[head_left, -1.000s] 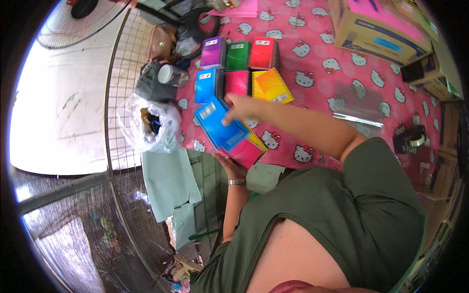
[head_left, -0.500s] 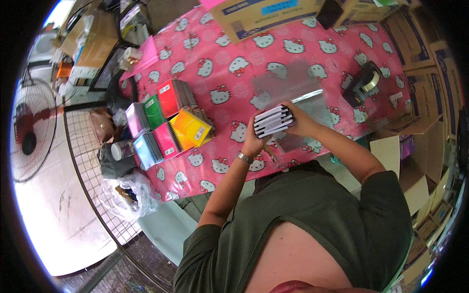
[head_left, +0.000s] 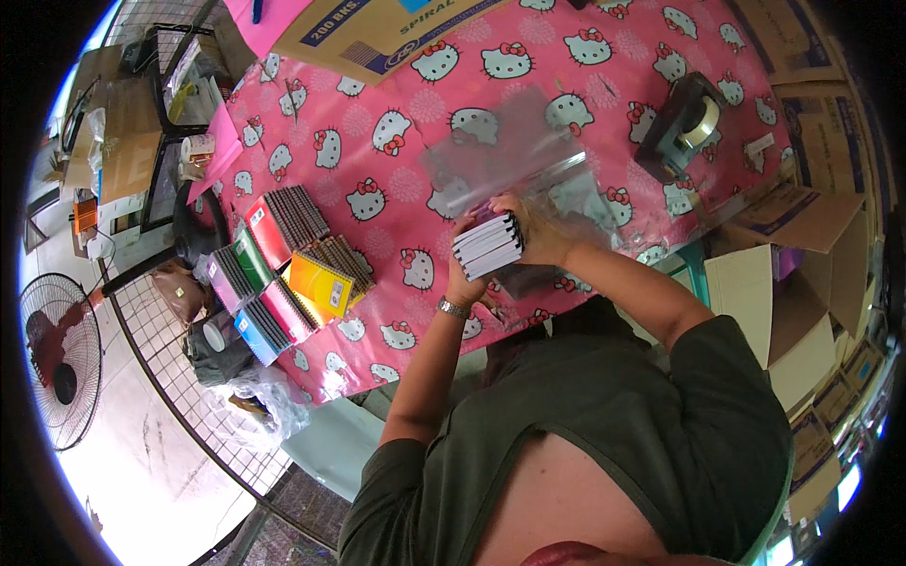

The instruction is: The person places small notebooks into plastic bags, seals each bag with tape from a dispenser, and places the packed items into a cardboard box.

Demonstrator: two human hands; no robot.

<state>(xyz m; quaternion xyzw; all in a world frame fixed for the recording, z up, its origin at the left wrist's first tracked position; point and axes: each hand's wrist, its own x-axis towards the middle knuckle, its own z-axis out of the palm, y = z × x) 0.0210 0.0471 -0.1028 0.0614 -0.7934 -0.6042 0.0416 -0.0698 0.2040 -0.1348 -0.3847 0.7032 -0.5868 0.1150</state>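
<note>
A small stack of spiral notebooks (head_left: 487, 248) is held between my two hands just above the table, white page edges and black coils facing up. My left hand (head_left: 462, 271), below a wristwatch, grips its left side. The fingers of my right hand (head_left: 540, 233) close round its right and far side. Beneath and beyond the hands lie transparent plastic bags (head_left: 514, 156). To the left, rows of spiral notebooks stand sorted by colour: red notebooks (head_left: 275, 232), green notebooks (head_left: 251, 260), yellow notebooks (head_left: 321, 286), pink notebooks (head_left: 287, 312), blue notebooks (head_left: 257, 332) and lilac notebooks (head_left: 226, 280).
A pink cat-patterned cloth (head_left: 415, 311) covers the table. A black tape dispenser (head_left: 681, 127) sits at the right, a cardboard carton (head_left: 368, 42) at the far edge. An open carton (head_left: 793, 283) stands off the right side. A wire rack (head_left: 179, 377) and fan (head_left: 61, 363) are at left.
The view has shifted, so the table's contents appear moved. Both hands still hold the stack, which has turned so its coils now face right.
</note>
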